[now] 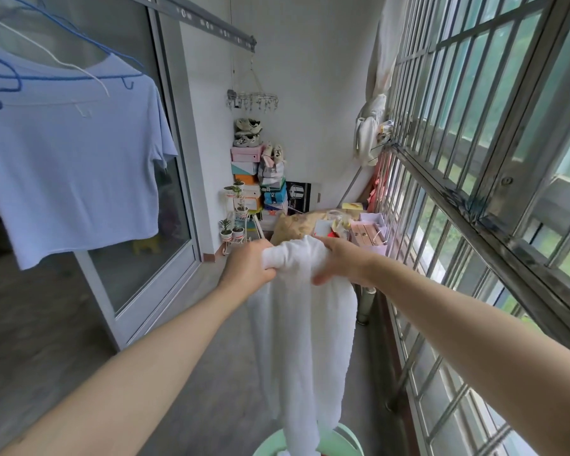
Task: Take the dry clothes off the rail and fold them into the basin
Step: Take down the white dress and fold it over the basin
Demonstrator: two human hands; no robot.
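Left grip [248, 268] and right grip [340, 262] both clutch the bunched top of a long white fluffy cloth [305, 350]. The fingers are curled into the fabric, and the cloth is held out in front at the end of 2 bare forearms. Between the 2 grips the cloth is gathered into a thick roll. Below them it hangs straight down in soft folds, and its lower part drops over the round pale green plastic basin [344, 443] at the bottom edge of the view. Where the cloth's end lies cannot be told.

Up on the left, a pale blue short-sleeved T-shirt [76, 179] hangs on a blue wire hanger [79, 77]. A grey metal drying rail [208, 24] with a row of holes runs overhead toward the far wall. A grey-framed sliding glass door [152, 245] stands on the left, and a barred metal window grille [468, 166] on the right. Against the far wall is a stack of coloured shoe boxes [246, 169] with sneakers [248, 133] on top, and small potted plants [233, 227] just beside it.
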